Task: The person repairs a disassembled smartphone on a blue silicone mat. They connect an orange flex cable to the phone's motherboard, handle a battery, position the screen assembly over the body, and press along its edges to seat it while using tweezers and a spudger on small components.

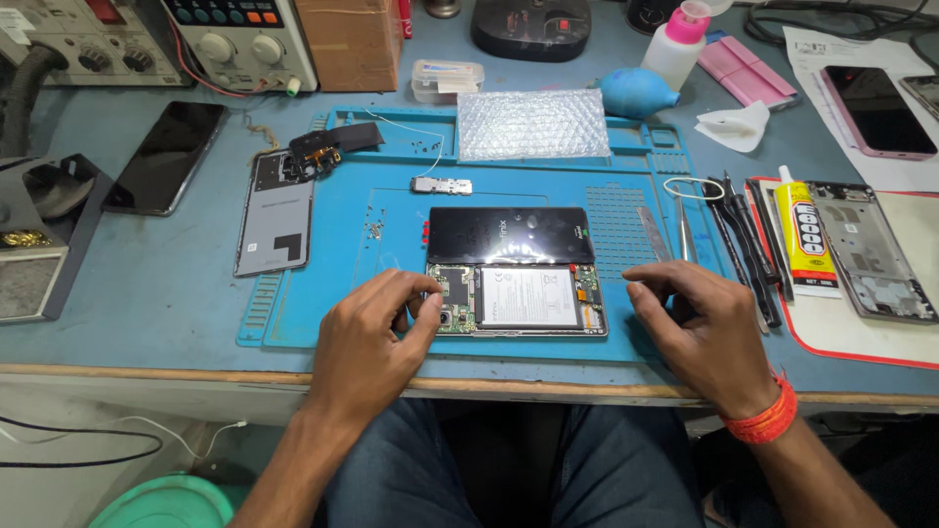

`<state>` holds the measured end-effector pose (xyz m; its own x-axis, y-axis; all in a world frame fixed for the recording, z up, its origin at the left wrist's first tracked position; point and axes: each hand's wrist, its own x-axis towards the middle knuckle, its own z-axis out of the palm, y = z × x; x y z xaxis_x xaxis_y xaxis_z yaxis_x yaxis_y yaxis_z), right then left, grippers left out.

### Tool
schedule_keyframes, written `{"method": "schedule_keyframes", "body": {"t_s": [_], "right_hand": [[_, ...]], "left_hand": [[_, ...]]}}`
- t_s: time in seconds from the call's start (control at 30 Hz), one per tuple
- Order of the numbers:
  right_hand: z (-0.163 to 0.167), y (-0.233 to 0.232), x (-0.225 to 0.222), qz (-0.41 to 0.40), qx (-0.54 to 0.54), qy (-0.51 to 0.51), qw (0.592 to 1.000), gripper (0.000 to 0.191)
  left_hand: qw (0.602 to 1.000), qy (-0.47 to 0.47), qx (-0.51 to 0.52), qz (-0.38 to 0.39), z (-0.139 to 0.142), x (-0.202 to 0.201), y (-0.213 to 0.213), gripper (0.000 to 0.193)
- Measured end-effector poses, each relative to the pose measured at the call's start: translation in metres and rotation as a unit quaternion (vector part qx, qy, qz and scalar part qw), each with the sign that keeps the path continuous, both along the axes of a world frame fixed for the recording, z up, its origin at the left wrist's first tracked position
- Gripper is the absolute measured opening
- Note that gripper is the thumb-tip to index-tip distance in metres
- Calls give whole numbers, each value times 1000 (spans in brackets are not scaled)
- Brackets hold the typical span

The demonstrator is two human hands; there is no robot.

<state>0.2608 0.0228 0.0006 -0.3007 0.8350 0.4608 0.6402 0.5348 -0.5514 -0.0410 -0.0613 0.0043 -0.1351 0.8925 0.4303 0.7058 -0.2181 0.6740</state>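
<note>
An opened phone (528, 298) lies on the blue work mat (323, 293), its battery and green circuit board exposed, with its dark screen panel (509, 235) folded up behind it. My left hand (377, 332) rests at the phone's left end, thumb and fingertips touching the board near the camera. My right hand (699, 328) lies on the mat just right of the phone, fingers curled, holding nothing; an orange thread band is on that wrist.
A grey back cover (276, 220) and small black parts (318, 152) lie at the mat's left. Bubble wrap (533, 122), a small metal plate (440, 185), tweezers and tools (743, 244), a glue tube (804, 235), a phone frame (871, 249), other phones (166, 156) and test instruments surround.
</note>
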Motion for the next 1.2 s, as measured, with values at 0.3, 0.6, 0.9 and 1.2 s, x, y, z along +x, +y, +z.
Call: {"method": "schedule_keyframes", "body": {"t_s": [0.3, 0.6, 0.9, 1.2], "right_hand": [[2, -1, 0, 18, 18, 9, 1000, 17], [-1, 0, 1, 27, 31, 14, 999, 16], [-2, 2, 0, 8, -16, 12, 1000, 18], [-5, 3, 0, -5, -41, 17, 999, 18]], "left_hand": [[1000, 11, 20, -6, -1, -1, 1, 9], [1000, 1, -8, 6, -2, -1, 0, 10], [1000, -17, -10, 7, -3, 0, 2, 10], [1000, -15, -19, 7, -5, 0, 2, 10]]}}
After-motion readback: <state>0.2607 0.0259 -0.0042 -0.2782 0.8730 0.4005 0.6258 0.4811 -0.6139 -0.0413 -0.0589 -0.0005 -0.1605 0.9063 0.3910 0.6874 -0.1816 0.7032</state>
